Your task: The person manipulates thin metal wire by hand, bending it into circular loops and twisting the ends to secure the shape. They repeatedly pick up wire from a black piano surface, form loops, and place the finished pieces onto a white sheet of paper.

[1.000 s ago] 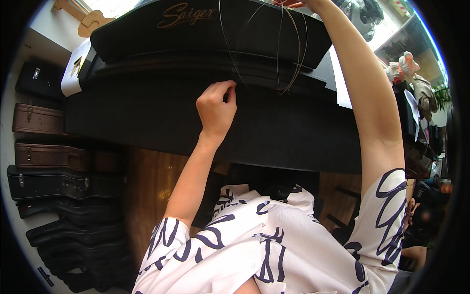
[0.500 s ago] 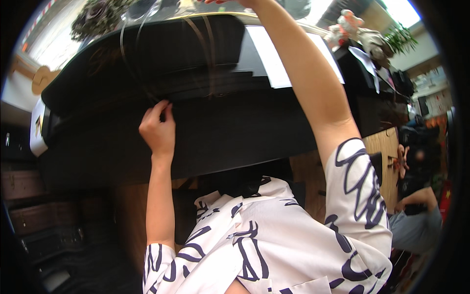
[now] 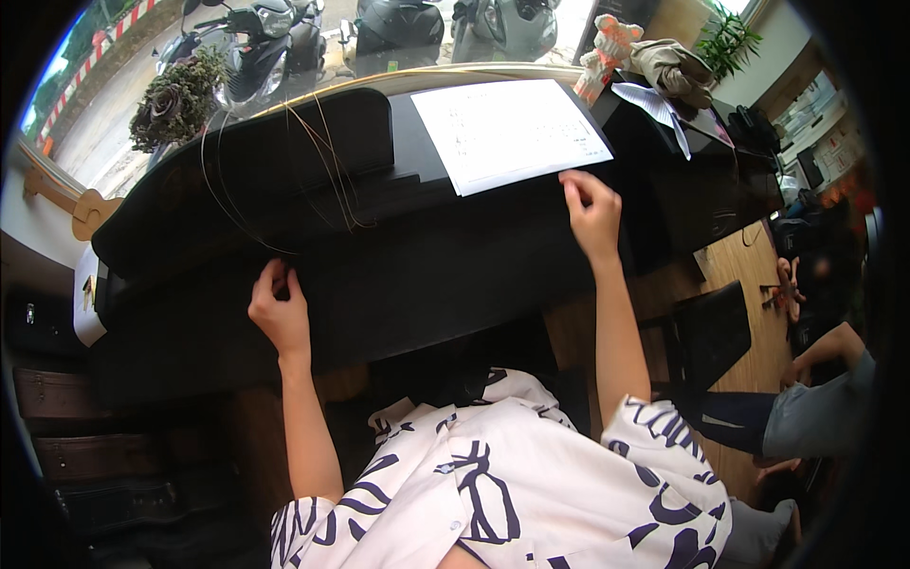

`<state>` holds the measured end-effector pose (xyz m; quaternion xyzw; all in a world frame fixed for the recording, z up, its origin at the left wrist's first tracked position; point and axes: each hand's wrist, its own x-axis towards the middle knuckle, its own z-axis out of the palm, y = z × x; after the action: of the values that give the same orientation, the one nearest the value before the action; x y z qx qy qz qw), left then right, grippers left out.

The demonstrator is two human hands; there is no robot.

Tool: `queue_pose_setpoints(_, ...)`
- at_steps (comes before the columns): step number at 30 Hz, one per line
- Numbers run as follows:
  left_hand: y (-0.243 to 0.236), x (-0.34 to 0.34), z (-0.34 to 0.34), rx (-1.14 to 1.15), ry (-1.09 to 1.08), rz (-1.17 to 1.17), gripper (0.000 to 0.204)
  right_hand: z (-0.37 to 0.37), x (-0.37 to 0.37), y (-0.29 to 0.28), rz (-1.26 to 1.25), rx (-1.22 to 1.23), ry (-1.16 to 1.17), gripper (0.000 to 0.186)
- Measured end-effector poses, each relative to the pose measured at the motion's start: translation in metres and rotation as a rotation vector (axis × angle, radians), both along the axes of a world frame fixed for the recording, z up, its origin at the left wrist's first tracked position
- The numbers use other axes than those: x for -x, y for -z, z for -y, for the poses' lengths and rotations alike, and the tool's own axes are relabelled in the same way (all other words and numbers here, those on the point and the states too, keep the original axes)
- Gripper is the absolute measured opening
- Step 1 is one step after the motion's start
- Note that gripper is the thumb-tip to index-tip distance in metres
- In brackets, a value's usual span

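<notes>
Thin metal strings (image 3: 318,166) loop in a loose coil over a long black case (image 3: 284,152) that lies on a black top (image 3: 445,256). My left hand (image 3: 280,311) is at the front edge of that top, fingers pinched on the lower ends of the strings. My right hand (image 3: 591,207) rests with curled fingers on the black top, touching the near edge of a white printed sheet (image 3: 507,131). Nothing shows inside the right hand. My patterned white shirt (image 3: 493,484) fills the lower middle.
Parked scooters (image 3: 398,24) and a potted plant (image 3: 175,95) show through the window behind. A small figurine (image 3: 611,47) stands at the back right. Stacked cases (image 3: 76,455) are at the left. Another person (image 3: 815,417) sits low right, beside a black stool (image 3: 711,332).
My right hand has come down from high above the strings to the edge of the white sheet. The view has swung, bringing the window and sheet into sight. My left hand stays at the front edge.
</notes>
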<state>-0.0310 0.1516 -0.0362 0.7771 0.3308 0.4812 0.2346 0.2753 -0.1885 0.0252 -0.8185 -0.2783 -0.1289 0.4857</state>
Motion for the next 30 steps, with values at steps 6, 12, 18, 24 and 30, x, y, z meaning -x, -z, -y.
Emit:
queue_pose_setpoints(6,-0.009,0.013,0.073,-0.177,-0.011,-0.557,0.059,0.054,0.084,0.067,0.199,0.634,0.112,0.056)
queue_pose_setpoints(12,-0.005,-0.007,0.135,-0.185,0.046,-0.79,0.087,0.048,0.092,0.084,0.306,0.377,0.268,0.05)
queue_pose_setpoints(18,-0.009,-0.044,0.192,-0.195,0.243,-0.818,0.093,0.061,0.089,0.136,0.51,0.164,0.266,0.046)
queue_pose_setpoints(24,-0.011,-0.086,0.219,-0.274,0.347,-0.785,0.094,0.066,0.083,0.142,0.584,0.136,0.236,0.049)
queue_pose_setpoints(30,-0.002,-0.054,0.201,-0.427,0.677,-0.407,0.046,0.113,0.095,0.143,0.508,0.269,0.058,0.038)
